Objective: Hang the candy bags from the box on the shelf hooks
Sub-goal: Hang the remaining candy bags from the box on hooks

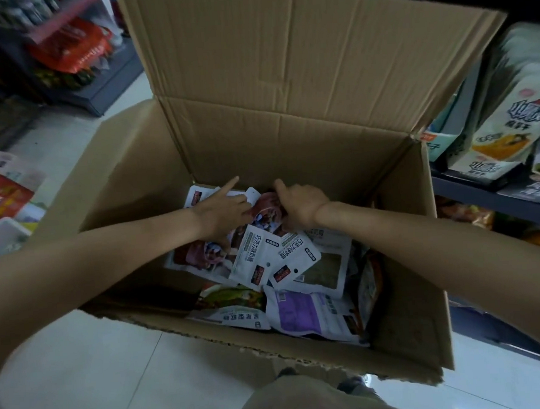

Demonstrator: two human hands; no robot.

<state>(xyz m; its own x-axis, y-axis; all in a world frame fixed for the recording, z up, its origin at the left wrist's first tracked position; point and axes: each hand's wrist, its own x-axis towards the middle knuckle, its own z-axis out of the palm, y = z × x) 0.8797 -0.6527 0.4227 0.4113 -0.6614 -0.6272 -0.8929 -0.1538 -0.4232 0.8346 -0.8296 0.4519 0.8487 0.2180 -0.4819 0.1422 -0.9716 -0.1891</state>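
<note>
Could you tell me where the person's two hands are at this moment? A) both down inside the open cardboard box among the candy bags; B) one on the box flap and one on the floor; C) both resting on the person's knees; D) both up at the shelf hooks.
A: the left hand and right hand both reach into the cardboard box and gather a candy bag between them.

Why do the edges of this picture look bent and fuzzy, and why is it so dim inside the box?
Head view: the wide lens bows the forearms and box outward; shelf goods top left are blurred; the box's near left corner lies in shadow; glare shines on the floor tiles at lower right.
</note>
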